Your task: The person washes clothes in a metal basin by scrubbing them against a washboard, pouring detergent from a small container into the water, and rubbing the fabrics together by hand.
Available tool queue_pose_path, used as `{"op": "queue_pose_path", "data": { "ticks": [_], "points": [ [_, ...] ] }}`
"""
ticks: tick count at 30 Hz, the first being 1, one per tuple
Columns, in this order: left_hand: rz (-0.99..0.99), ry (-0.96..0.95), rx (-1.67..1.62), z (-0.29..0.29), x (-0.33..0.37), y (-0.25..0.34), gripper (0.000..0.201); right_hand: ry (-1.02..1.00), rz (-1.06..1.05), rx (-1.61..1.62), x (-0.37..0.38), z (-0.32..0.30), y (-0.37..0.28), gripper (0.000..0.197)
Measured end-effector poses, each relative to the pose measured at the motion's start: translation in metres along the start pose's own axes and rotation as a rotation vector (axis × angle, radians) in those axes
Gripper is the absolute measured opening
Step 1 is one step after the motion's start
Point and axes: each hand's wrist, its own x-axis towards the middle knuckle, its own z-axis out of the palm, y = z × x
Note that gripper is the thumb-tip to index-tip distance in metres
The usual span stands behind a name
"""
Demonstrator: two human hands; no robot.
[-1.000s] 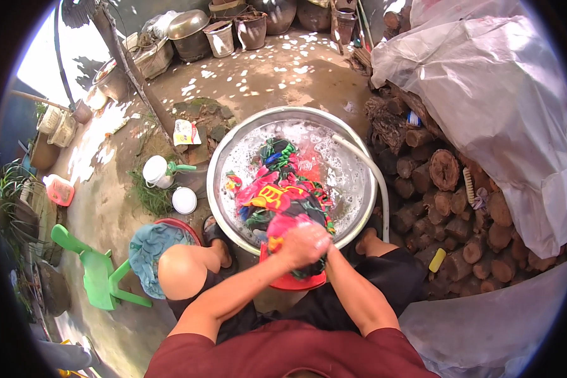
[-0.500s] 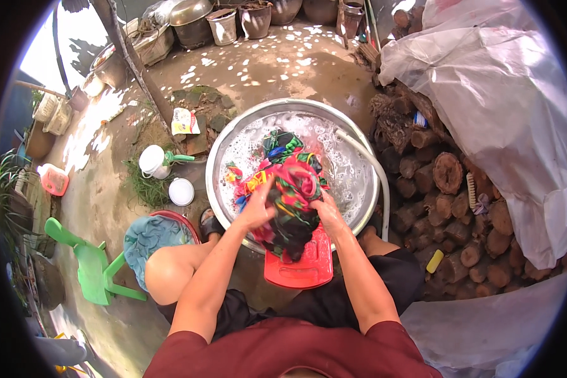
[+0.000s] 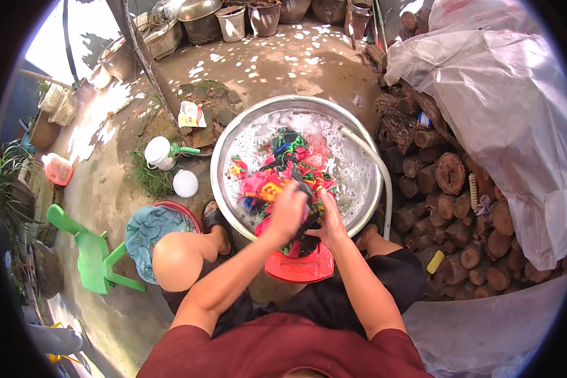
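Observation:
A wet cloth (image 3: 274, 183) patterned in red, black, green and yellow lies bunched in a wide metal basin (image 3: 218, 189) of sudsy water. Its near end rests over a red plastic board (image 3: 299, 268) that leans on the basin's near rim. My left hand (image 3: 288, 215), slightly blurred, is closed on the bunched cloth. My right hand (image 3: 329, 219) grips the cloth's right side, its thumb stretched toward the left hand. Folds hide some fingertips of both hands. A pale hose (image 3: 384, 183) hangs over the basin's right rim into the water.
Left of my knee stand a tub of blue-green cloth (image 3: 154, 230) and a green plastic chair (image 3: 93, 258). A white bucket (image 3: 159, 153), its lid (image 3: 185, 183) and a packet (image 3: 191, 115) lie beyond. Stacked logs (image 3: 450, 173) under plastic sheeting (image 3: 485, 82) line the right.
My left hand has moved right, closer to my right hand, and turned over into a closed grip. The cloth raised between my hands has dropped lower and spread over the board and basin.

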Motion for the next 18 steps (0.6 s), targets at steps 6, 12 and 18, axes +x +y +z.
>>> {"op": "queue_pose_path", "data": {
  "ticks": [6, 12, 18],
  "points": [
    [0.954, -0.242, 0.789, 0.028, -0.016, -0.042, 0.01, -0.159, 0.022, 0.38, 0.045, -0.01, 0.042, 0.048],
    [0.424, 0.615, 0.84, -0.092, 0.088, -0.027, 0.02, -0.217, -0.541, -0.191, 0.035, -0.005, 0.009, 0.04],
    [0.564, 0.42, 1.17, -0.127, 0.074, -0.052, 0.054, 0.152, -0.45, -0.17, 0.088, -0.044, 0.036, 0.057]
  ]
}}
